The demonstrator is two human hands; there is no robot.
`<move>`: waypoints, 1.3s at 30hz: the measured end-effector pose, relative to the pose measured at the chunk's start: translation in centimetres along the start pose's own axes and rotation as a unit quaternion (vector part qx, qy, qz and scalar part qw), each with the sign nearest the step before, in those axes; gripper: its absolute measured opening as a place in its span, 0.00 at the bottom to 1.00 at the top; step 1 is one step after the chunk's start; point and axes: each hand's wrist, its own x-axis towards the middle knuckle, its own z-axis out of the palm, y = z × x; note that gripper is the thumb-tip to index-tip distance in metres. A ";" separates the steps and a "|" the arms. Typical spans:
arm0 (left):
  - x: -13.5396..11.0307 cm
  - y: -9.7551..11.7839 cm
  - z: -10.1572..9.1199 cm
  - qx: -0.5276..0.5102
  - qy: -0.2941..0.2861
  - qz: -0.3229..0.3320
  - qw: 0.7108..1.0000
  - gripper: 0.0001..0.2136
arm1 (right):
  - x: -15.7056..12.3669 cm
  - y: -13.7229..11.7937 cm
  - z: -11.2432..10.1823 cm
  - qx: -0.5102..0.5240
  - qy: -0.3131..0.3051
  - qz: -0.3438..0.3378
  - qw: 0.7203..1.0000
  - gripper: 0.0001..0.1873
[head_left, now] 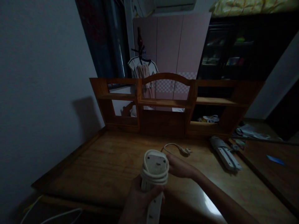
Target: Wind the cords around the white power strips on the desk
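Observation:
A white power strip point(154, 165) is held up over the wooden desk, with its white cord point(155, 178) wound in several turns around its far end. My left hand point(142, 197) is closed around the strip's body below the coils. At the strip's right side, my right hand point(178, 165) is closed by the cord; its fingertips are partly hidden behind the coils. The cord's loose end runs behind that hand to a plug point(186, 151) lying on the desktop.
A second power strip point(226, 155) with its cord wound around it lies on the desk point(112, 158) at right. Along the back stands a wooden shelf unit point(163, 102). A wall point(46, 93) borders the left, and a blue card point(275, 160) lies on the surface far right.

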 end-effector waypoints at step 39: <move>3.5 -1.4 -6.1 -0.021 0.044 -0.022 0.999 0.24 | -1.7 -2.1 -1.5 -0.155 0.063 0.055 0.984 0.15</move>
